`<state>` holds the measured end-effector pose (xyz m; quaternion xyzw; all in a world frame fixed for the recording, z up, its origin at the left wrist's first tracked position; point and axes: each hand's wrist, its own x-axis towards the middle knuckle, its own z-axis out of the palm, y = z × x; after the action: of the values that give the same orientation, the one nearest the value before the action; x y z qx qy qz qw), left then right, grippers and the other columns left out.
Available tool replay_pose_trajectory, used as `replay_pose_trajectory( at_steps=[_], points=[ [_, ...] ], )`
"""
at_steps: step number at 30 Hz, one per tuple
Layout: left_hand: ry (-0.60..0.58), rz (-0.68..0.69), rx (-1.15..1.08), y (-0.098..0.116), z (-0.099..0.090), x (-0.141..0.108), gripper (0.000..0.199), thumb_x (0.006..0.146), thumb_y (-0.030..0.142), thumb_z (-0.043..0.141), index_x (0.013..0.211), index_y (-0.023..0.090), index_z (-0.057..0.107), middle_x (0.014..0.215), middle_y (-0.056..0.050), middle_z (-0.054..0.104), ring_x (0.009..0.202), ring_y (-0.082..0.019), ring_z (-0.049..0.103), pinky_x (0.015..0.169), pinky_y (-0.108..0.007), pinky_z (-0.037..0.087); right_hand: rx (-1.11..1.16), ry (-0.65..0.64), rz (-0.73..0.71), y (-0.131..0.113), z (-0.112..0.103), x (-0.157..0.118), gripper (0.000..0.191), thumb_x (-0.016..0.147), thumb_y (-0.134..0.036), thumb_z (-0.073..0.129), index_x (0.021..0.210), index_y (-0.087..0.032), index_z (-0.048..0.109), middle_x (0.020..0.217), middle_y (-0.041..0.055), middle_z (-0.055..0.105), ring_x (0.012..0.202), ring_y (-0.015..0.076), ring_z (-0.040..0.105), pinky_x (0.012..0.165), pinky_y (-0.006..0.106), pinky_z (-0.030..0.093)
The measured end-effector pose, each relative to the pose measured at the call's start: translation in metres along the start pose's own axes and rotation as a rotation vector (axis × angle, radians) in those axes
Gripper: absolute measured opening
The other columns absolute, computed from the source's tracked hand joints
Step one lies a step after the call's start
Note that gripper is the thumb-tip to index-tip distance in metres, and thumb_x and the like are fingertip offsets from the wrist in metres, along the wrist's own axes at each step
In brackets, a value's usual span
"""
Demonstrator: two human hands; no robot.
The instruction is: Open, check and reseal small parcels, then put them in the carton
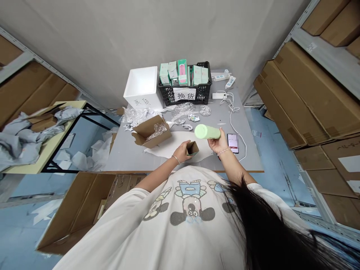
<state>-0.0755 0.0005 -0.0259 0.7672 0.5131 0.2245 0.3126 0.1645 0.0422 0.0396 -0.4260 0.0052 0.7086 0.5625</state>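
Observation:
My right hand [218, 143] is closed round a light green bottle [206, 132], tilted nearly flat above the table with its round end pointing left. In my left hand [182, 152] is a small open box [192, 149], green outside and brown inside, its opening facing up. The bottle and the box are apart. An open cardboard carton [159, 140] with crumpled bubble wrap [156, 130] inside stands left of my left hand. Just right of my right hand lies a phone [233, 143] with its screen lit.
At the back stand a white foam box [142, 84] and a black crate [206, 92] holding several green boxes [182, 71]. Plastic wrap [182, 108] litters the table [123, 159]. A white cable [232, 108] runs along the right. A large open carton [81, 202] sits on the floor at left.

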Motion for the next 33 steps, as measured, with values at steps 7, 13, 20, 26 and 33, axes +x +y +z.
replay_pose_trajectory(
  at_steps=[7,13,20,26,33],
  points=[
    [-0.014,0.023,0.006,-0.001,0.001,0.000,0.088,0.068,0.037,0.080,0.142,0.019,0.034,0.141,-0.014,0.047,0.131,-0.030,0.047,0.107,-0.044,0.041,-0.110,-0.220,-0.142,-0.008,0.009,-0.011,0.053,0.077,-0.066,0.047,0.098,-0.019,0.060,0.076,0.0050,0.067,0.077,0.0212,0.068,0.070,0.036,0.059],
    [-0.016,0.074,-0.031,0.000,0.002,0.000,0.089,0.066,0.036,0.081,0.141,0.020,0.036,0.141,-0.013,0.047,0.130,-0.029,0.048,0.108,-0.043,0.041,0.106,-0.517,-0.075,-0.005,0.016,-0.011,0.052,0.071,-0.064,0.054,0.099,-0.022,0.061,0.079,0.0031,0.066,0.079,0.0212,0.066,0.074,0.037,0.058],
    [0.006,-0.030,-0.037,0.006,0.004,0.001,0.083,0.059,0.036,0.084,0.131,0.018,0.047,0.127,-0.012,0.058,0.115,-0.031,0.057,0.095,-0.041,0.047,0.067,-0.491,-0.125,0.011,0.028,-0.001,0.033,0.075,-0.050,0.062,0.096,-0.023,0.062,0.088,0.0032,0.070,0.090,0.0230,0.066,0.084,0.041,0.055],
    [0.005,-0.066,-0.148,0.006,0.001,-0.001,0.082,0.051,0.039,0.087,0.123,0.023,0.051,0.113,-0.006,0.064,0.103,-0.028,0.063,0.088,-0.038,0.050,-0.014,-0.408,-0.251,0.035,0.015,0.008,0.027,0.073,-0.042,0.067,0.093,-0.024,0.062,0.086,0.0004,0.070,0.090,0.0200,0.065,0.089,0.037,0.052],
    [0.002,-0.099,-0.108,0.006,0.002,-0.004,0.079,0.055,0.038,0.086,0.122,0.022,0.048,0.116,-0.007,0.063,0.104,-0.026,0.063,0.087,-0.039,0.049,-0.627,-0.509,-0.560,0.034,0.003,-0.010,0.057,0.066,-0.036,0.077,0.117,-0.028,0.051,0.110,0.0022,0.064,0.101,0.0196,0.061,0.092,0.034,0.048]
  ],
)
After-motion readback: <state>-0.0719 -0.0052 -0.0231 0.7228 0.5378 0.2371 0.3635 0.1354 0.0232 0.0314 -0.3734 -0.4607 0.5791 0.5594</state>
